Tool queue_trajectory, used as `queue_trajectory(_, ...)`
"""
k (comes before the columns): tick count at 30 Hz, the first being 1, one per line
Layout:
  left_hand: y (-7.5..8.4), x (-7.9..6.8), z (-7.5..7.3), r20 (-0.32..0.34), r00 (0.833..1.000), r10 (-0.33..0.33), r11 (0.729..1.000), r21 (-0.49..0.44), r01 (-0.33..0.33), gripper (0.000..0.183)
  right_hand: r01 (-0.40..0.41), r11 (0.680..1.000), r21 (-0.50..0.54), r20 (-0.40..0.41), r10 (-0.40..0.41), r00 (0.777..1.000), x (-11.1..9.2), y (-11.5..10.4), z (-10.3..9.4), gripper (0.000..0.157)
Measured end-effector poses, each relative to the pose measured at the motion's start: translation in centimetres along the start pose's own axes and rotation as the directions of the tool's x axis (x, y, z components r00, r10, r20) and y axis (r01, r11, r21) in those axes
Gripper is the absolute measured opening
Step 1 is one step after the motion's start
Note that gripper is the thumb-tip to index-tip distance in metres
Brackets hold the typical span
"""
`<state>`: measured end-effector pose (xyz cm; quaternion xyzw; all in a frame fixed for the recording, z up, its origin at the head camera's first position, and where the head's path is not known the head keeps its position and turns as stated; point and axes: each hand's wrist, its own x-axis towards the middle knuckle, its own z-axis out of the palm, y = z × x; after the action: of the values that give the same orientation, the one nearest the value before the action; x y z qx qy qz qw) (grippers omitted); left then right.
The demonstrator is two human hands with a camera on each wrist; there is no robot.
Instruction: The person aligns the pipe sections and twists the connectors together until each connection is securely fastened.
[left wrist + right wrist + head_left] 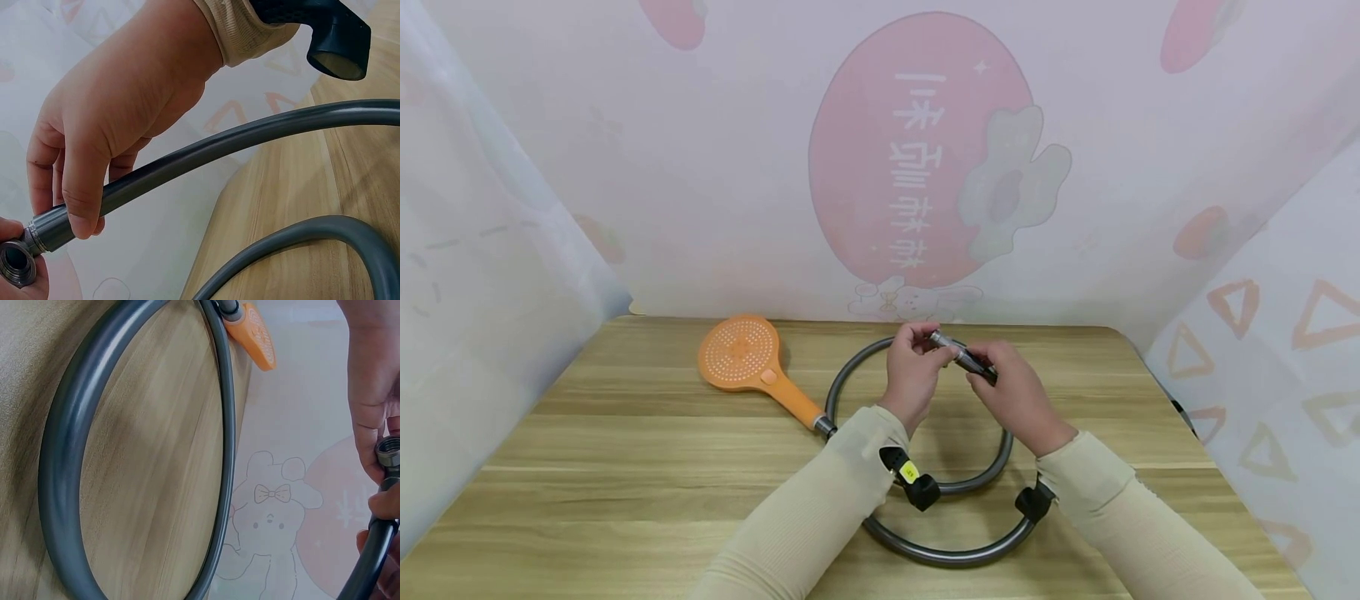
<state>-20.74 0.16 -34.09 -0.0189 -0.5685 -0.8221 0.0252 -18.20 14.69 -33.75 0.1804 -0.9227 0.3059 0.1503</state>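
- Near the head view's centre, the fingers of the left hand (pixel 913 372) pinch the metal nut (pixel 19 264); those of the right hand (pixel 1017 396) curl round the dark hose (pixel 953 557) just behind it.
- Holding the hose steady should best stop it twisting.
- The left sleeve (pixel 808 512) hides some hose; the right wrist view's right edge crops the nut.

Forearms (pixel 805 517) angled inward, left hand (pixel 916 375) and right hand (pixel 1018 400) close together — fingers (pixel 84 187) curled.
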Motion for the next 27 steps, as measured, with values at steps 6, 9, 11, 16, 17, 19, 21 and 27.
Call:
queue_trajectory(6,-0.12,0.05,-0.11,0.002,1.0,0.007,1.0,0.005,-0.007,0.036,0.004,1.0,-0.001,0.013,-0.004,1.0,-0.09,0.0,-0.05,0.035)
queue_trajectory(9,-0.17,0.11,-0.15,0.001,1.0,0.008,1.0,0.008,-0.008,0.036,0.003,1.0,-0.004,0.022,-0.003,1.0,-0.1,0.03,-0.09,0.036)
queue_trajectory(11,-0.21,0.16,-0.2,0.003,1.0,0.01,1.0,0.007,-0.01,0.036,0.003,1.0,-0.011,0.026,-0.003,1.0,-0.11,0.02,-0.13,0.037)
queue_trajectory(16,-0.21,0.18,-0.31,0.011,1.0,0.011,1.0,0.004,-0.011,0.036,0.0,1.0,-0.023,0.037,0.001,0.999,-0.09,0.02,-0.17,0.038)
queue_trajectory(17,-0.21,0.17,-0.32,0.012,1.0,0.011,1.0,0.004,-0.011,0.036,-0.001,1.0,-0.023,0.04,0.001,0.999,-0.09,0.02,-0.17,0.038)
queue_trajectory(19,-0.23,0.16,-0.32,0.012,1.0,0.01,1.0,0.003,-0.01,0.036,0.002,1.0,-0.022,0.046,-0.001,0.999,-0.08,0.06,-0.17,0.038)
queue_trajectory(21,-0.28,0.17,-0.33,0.012,1.0,0.009,1.0,0.001,-0.009,0.036,0.006,1.0,-0.022,0.052,-0.005,0.999,-0.07,0.07,-0.17,0.038)
queue_trajectory(27,-0.28,0.17,-0.34,0.015,1.0,0.007,1.0,0.001,-0.007,0.036,0.019,0.999,-0.028,0.063,-0.017,0.998,-0.03,0.13,-0.14,0.036)
